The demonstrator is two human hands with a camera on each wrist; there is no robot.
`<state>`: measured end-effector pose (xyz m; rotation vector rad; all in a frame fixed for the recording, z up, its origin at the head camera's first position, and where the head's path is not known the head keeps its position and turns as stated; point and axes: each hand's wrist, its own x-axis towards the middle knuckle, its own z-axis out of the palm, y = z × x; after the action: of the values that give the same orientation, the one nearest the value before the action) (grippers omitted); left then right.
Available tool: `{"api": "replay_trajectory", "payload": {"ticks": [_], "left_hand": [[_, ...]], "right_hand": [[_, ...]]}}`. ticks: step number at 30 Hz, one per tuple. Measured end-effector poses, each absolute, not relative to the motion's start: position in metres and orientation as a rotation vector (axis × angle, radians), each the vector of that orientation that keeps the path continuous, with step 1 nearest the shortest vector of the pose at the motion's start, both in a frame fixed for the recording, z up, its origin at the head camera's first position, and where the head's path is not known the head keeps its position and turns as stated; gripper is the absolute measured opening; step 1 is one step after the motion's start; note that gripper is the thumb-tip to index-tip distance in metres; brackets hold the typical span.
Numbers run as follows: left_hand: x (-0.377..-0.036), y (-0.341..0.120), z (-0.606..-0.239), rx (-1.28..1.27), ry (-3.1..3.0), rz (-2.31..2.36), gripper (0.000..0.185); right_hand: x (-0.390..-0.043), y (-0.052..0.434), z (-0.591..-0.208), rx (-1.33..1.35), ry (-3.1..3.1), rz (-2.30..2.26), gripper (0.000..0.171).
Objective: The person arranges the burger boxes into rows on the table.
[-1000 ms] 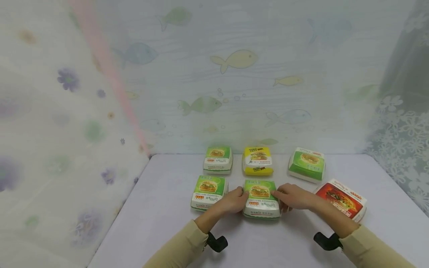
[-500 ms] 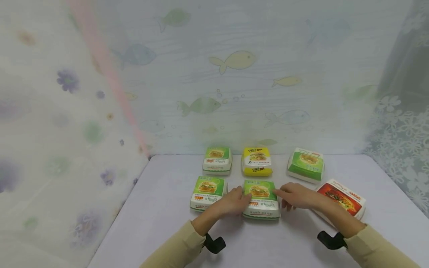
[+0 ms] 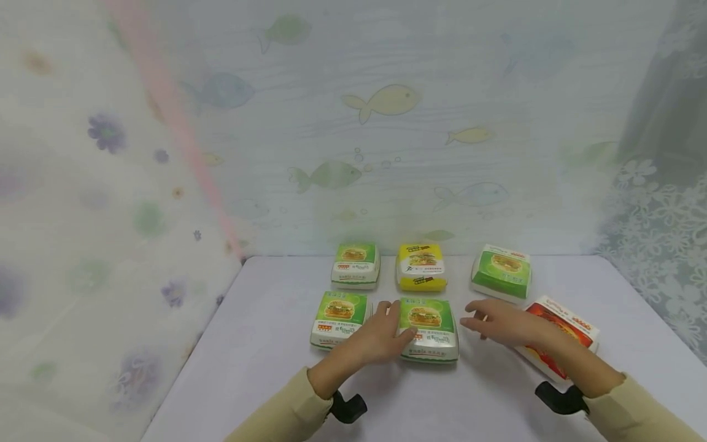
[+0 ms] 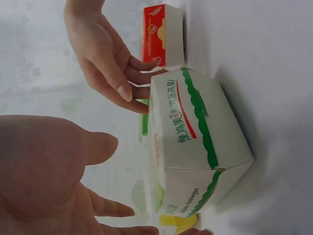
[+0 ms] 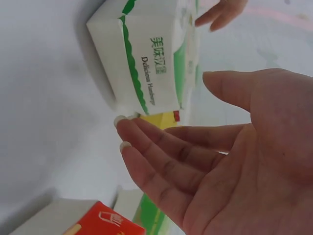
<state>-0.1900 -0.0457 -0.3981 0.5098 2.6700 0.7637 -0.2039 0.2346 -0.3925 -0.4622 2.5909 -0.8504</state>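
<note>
Head view: what has just changed at the burger carton (image 3: 428, 322)?

The right hand (image 3: 499, 322) has moved off it, leaving a visible gap. The left hand (image 3: 382, 336) has loosened; its thumb overlaps the carton there, yet stands apart in the left wrist view. Both hands are partly open and grip nothing. I judge the carton let go and this handling step finished.

Location?

Flat and upright on the tabletop (image 3: 248, 362), one row in from the far edge, in front of the yellow carton (image 3: 421, 267), right of a second green carton (image 3: 339, 313).

Condition?

Lid closed. Green-and-white top with burger picture; scalloped green band around the sides, with a small nick or tab visible.
</note>
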Motion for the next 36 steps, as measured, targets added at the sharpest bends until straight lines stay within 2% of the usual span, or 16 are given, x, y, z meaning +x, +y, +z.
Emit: {"api": "replay_trajectory", "payload": {"ticks": [7,19,25,36], "left_hand": [[-0.189,-0.042,-0.393,0.542,2.749,0.701,0.072],[-0.207,-0.021,-0.393,0.758,2.81,0.762,0.062],[-0.214,-0.005,-0.391,0.842,2.789,0.865,0.063],[-0.228,0.024,-0.391,0.788,2.65,1.001,0.07]], "right_hand": [[-0.203,0.247,-0.383,-0.54,2.675,-0.788,0.054],[-0.201,0.274,-0.371,-0.592,2.744,-0.81,0.052],[-0.203,0.288,-0.364,-0.584,2.815,-0.769,0.048],[-0.218,0.315,-0.361,-0.551,2.877,-0.726,0.046]]}}
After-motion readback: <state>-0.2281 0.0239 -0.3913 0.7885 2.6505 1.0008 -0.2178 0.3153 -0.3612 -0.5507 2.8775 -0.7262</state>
